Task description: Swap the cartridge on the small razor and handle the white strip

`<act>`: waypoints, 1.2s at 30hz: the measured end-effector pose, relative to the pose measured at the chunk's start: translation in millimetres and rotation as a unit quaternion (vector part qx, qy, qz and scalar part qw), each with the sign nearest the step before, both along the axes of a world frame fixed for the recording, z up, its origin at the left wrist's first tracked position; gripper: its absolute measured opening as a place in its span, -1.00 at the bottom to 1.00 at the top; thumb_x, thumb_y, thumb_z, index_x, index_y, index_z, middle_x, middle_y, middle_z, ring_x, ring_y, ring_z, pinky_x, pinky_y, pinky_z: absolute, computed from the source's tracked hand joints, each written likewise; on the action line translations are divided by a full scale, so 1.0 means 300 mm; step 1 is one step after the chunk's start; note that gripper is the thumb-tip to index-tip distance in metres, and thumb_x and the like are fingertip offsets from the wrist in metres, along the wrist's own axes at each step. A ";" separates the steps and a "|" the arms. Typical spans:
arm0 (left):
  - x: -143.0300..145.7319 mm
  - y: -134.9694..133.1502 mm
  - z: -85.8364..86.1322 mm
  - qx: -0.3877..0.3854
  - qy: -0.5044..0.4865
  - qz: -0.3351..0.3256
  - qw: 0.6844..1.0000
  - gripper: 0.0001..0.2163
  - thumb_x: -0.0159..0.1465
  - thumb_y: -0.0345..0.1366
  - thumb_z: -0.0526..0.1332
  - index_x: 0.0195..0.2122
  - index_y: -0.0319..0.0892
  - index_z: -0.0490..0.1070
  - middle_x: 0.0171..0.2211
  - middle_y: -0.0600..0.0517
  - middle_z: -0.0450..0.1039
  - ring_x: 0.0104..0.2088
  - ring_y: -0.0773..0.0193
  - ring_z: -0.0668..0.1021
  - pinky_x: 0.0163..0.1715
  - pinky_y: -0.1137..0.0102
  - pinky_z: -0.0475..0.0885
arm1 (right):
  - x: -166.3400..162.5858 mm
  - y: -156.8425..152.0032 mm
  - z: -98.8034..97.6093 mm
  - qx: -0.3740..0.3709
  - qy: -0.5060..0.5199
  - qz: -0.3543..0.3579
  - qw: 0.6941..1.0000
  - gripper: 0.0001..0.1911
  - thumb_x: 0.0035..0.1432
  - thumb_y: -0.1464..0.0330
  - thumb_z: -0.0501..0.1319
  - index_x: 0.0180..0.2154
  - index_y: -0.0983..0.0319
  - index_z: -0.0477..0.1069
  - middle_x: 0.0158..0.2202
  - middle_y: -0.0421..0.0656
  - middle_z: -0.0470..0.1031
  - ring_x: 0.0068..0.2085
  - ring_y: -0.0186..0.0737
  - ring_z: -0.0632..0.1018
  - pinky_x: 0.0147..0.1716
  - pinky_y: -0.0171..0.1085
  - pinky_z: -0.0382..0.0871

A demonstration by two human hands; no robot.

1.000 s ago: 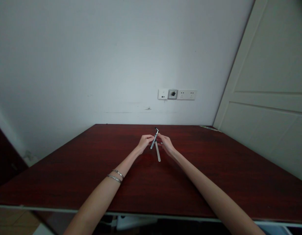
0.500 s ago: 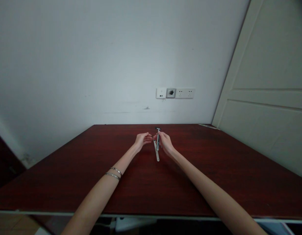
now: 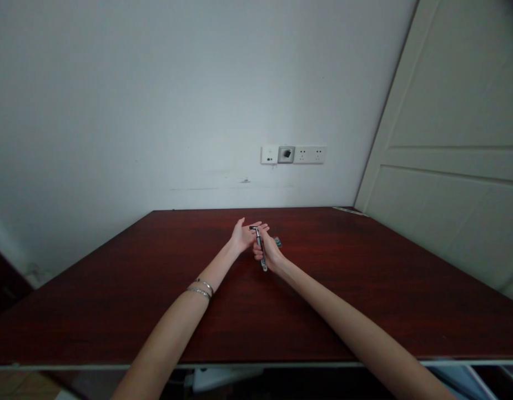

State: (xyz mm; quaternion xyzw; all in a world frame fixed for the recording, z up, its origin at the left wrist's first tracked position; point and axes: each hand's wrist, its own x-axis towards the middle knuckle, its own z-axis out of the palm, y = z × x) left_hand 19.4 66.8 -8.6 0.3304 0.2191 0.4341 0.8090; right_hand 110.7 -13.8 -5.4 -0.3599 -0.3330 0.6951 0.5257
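Over the far middle of a dark red wooden table (image 3: pixel 115 300), both my hands meet. My right hand (image 3: pixel 268 253) is closed around a slim metal tool with a short dark crosswise head (image 3: pixel 258 235), held roughly upright. My left hand (image 3: pixel 245 234) is open, palm turned up, fingers stretched out beside the tool's head. Two thin bracelets (image 3: pixel 202 288) sit on my left wrist. A small grey-blue piece (image 3: pixel 277 241) lies on the table just behind my right hand.
A white wall stands behind the table with a row of sockets (image 3: pixel 293 154). A pale panelled door (image 3: pixel 456 166) fills the right side. The table's near edge (image 3: pixel 198 365) runs across the bottom of the view.
My left hand let go of the tool and turned palm up. My right hand took a fuller grip and drew the tool left and nearer. The flat metal strip on the table no longer shows.
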 end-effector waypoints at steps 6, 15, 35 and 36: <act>0.005 -0.042 0.026 -0.021 -0.017 0.009 1.000 -0.47 0.27 -0.07 -0.21 0.02 -0.44 0.20 -0.05 -0.38 0.35 -0.06 0.03 0.48 -0.11 0.18 0.42 | 0.004 0.004 -0.019 -0.002 -0.017 0.014 1.000 -0.56 0.11 0.05 0.07 -0.58 0.26 0.17 -0.77 -0.38 0.05 -0.77 -0.57 0.05 -0.83 -0.56 -0.15; 0.008 -0.044 0.025 -0.064 -0.068 0.004 0.996 -0.48 0.30 -0.17 -0.20 0.10 -0.53 0.09 -0.03 -0.45 0.31 -0.09 -0.01 0.50 -0.22 0.22 0.47 | 0.006 0.010 -0.033 0.024 -0.050 0.005 0.998 -0.57 0.09 0.08 0.11 -0.59 0.27 0.19 -0.76 -0.37 0.06 -0.77 -0.57 0.07 -0.84 -0.55 -0.15; -0.073 0.042 -0.060 -0.005 0.096 0.068 0.993 -0.47 0.29 -0.06 -0.20 -0.18 -0.42 0.37 -0.38 -0.27 0.47 -0.34 0.09 0.55 -0.28 0.23 0.42 | 0.050 0.009 0.003 0.068 -0.006 -0.033 0.997 -0.58 0.02 0.05 0.16 -0.58 0.24 0.14 -0.78 -0.39 0.04 -0.76 -0.56 0.03 -0.82 -0.52 -0.19; -0.078 0.046 -0.067 -0.003 0.095 0.073 0.993 -0.48 0.29 -0.06 -0.20 -0.19 -0.42 0.37 -0.37 -0.28 0.47 -0.32 0.08 0.55 -0.26 0.23 0.42 | 0.054 0.011 0.003 0.066 -0.006 -0.033 0.997 -0.58 0.03 0.05 0.15 -0.58 0.24 0.14 -0.79 -0.39 0.03 -0.76 -0.56 0.02 -0.82 -0.52 -0.19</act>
